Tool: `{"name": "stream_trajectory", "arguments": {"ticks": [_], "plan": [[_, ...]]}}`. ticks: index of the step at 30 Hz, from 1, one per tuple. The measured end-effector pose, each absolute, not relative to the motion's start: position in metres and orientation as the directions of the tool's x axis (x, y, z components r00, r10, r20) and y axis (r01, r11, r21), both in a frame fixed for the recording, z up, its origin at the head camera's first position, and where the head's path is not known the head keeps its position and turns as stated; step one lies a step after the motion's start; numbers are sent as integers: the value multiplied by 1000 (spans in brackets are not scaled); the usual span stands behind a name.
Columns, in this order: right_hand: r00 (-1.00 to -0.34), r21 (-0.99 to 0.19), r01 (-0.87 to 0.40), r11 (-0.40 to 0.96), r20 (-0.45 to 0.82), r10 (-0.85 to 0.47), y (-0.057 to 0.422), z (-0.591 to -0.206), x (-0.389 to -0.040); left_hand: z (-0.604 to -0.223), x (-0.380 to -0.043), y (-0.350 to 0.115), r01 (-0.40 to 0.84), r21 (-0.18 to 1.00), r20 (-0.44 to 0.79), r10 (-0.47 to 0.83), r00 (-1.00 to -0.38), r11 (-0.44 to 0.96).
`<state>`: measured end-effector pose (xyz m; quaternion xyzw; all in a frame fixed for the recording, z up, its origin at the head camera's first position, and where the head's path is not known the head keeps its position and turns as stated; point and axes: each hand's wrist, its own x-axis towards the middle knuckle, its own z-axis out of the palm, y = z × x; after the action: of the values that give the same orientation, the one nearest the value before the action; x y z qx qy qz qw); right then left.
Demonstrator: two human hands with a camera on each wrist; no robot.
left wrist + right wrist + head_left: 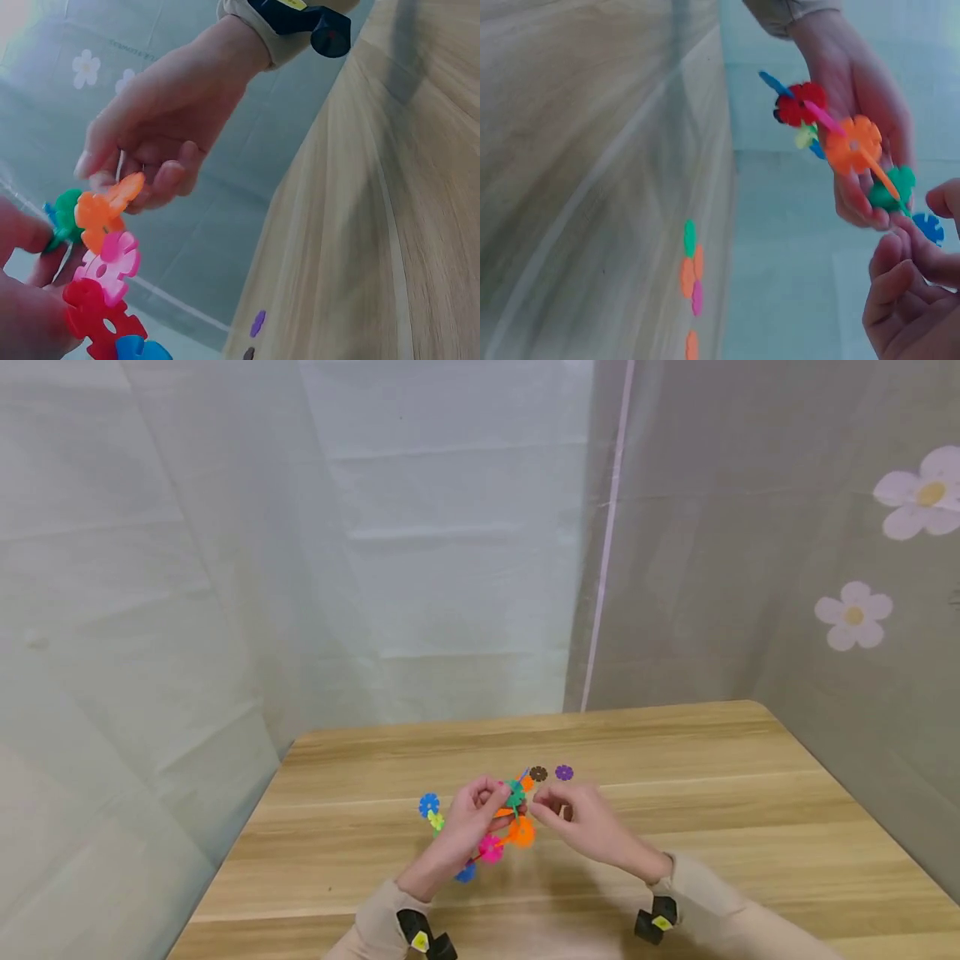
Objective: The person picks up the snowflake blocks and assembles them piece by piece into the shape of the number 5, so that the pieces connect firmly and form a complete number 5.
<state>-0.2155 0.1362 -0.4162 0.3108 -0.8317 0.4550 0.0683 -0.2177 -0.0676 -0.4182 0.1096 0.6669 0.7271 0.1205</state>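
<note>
The chain of flower discs (491, 849) hangs up off the table (675, 793) at its near-middle on my head view, and I read its long axis as a bend: from a blue disc (928, 227) and the green disc (515, 793) at the far end, back toward the wearer through orange, pink and red. The left hand (467, 828) pinches the green disc, so that end lies right at its fingertips. I'd judge the coming move turns on this: the right hand (588, 827) sits just to the right of that end, fingers curled in, though I can't tell whether they touch or hold anything. Beyond both hands I see a brown disc (538, 773) and a purple disc (564, 772) loose on the table
</note>
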Motion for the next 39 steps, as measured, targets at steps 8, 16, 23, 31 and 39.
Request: {"name": "stream_trajectory", "arguments": {"ticks": [8,16,23,31,39], "plan": [[-790,-737,-580,348,404,-462,138,-421,-217,-416,-220,-60,19,987,63,268,-961,-161],[-824,-791,-529,307,393,-408,139,-421,-215,-419,-221,-67,85,992,107,289,-951,-88],[-838,-803,-522,287,419,-351,136,-420,-213,-419,-221,-70,123,990,138,337,-931,-66],[-857,-828,-496,262,419,-300,131,-420,-214,-418,-220,-74,111,991,129,335,-933,-73],[-845,-836,-504,219,425,-324,132,-423,-216,-409,-222,-84,85,996,76,431,-899,1]]}}
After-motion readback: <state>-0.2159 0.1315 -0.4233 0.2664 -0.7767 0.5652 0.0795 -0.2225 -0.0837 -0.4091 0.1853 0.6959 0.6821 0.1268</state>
